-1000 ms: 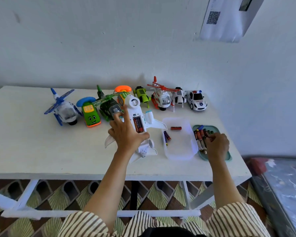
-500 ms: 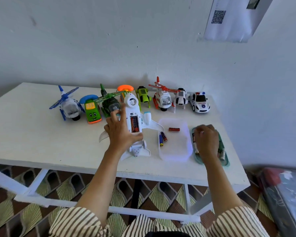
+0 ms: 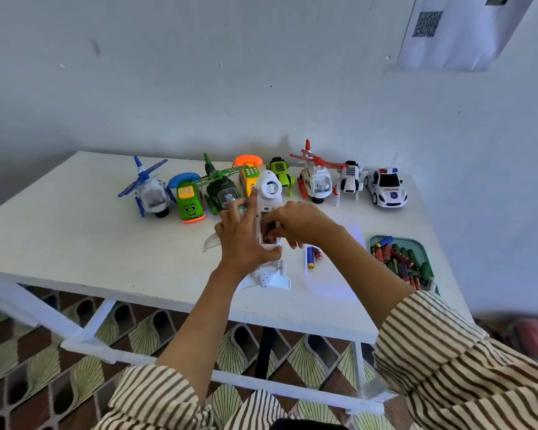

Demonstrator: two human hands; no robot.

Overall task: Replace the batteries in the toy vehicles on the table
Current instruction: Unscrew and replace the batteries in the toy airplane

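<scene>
Battery swap was under way on the white toy plane [image 3: 269,193], which lay belly-up near the table's [image 3: 75,243] front edge with its nose toward the wall. Left hand [image 3: 241,240] was clamped on the fuselage from its left side, fingers spread, thumb on the belly just below the bay. Right hand [image 3: 295,223] was over the open battery bay [image 3: 268,232], fingertips pinched narrow on what looked like a battery; couldn't tell for sure, the fingers hid most of it.

Key relation: the bay sat directly under the right fingertips and just beside the left thumb. Its long axis ran along the fuselage, away from the person, so I judged a cell had to go in lengthwise on that line. Right hand was the working hand, left was only bracing.

Two loose cells [image 3: 312,256] lay just right of the right hand, in the clear tray [image 3: 339,283]. The green tray [image 3: 423,243] with the battery pile [image 3: 399,262] was further right, well apart from both hands. Other toys stood in a row beyond the fingertips, untouched.
</scene>
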